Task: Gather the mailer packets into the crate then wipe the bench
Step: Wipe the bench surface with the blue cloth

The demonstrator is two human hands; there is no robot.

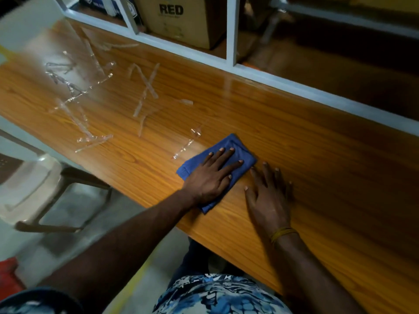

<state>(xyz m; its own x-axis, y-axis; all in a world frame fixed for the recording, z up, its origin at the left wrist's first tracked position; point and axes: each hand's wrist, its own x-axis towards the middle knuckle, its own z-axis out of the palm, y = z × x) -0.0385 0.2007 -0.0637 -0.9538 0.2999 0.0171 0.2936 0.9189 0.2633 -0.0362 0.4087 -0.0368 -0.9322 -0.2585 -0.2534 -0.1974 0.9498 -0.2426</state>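
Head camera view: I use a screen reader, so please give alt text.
A person's left hand presses a folded blue cloth flat on a glossy orange wooden bench, the right hand flat beside it. Clear tape strips lie farther left.

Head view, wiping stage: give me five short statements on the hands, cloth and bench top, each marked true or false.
1. The left hand presses flat on a folded blue cloth. True.
2. The right hand holds a spray bottle. False: it lies open and empty on the glossy orange wood-grain bench.
3. Strips of clear tape lie on the bench beyond the cloth. True.
4. Mailer packets are stacked beside the cloth. False: none show on the bench.
5. The brown cardboard box printed RED stands on the bench top. False: it sits in the white-framed shelf behind the bench.
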